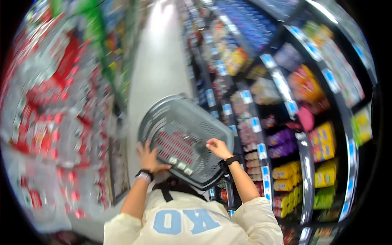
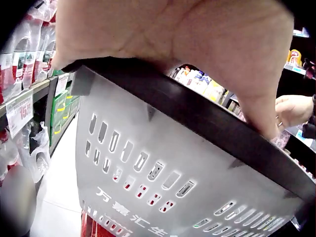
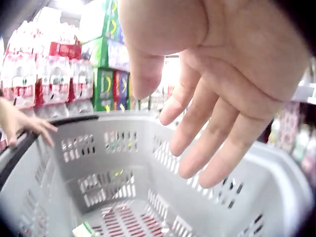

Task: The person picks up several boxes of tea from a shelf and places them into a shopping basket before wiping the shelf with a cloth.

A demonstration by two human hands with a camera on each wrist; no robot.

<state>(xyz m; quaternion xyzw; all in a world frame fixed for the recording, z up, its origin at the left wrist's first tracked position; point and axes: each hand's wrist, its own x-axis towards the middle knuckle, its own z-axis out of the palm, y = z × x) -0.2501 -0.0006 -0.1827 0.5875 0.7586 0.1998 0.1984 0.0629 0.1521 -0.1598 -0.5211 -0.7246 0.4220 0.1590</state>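
A grey plastic shopping basket (image 1: 204, 126) stands in front of the person, its rim near the body. My left hand (image 1: 150, 158), fingers spread, rests on the basket's near-left rim; in the left wrist view the palm (image 2: 173, 34) lies over the dark rim (image 2: 197, 106). My right hand (image 1: 219, 148) is above the basket's right part, holding nothing; in the right wrist view its fingers (image 3: 197, 133) hang loosely over the basket's inside (image 3: 103, 173). Small pale packs (image 1: 180, 165) lie inside along the near-left side, one showing as a white and green pack (image 3: 84, 229).
Wrapped packs of bottles with red caps (image 1: 53, 134) are stacked at the left. Shelves (image 1: 306, 163) with yellow, purple and orange packets run along the right. A pale aisle floor (image 1: 159, 61) stretches ahead between them. Green boxes (image 3: 103, 84) stand beyond the bottles.
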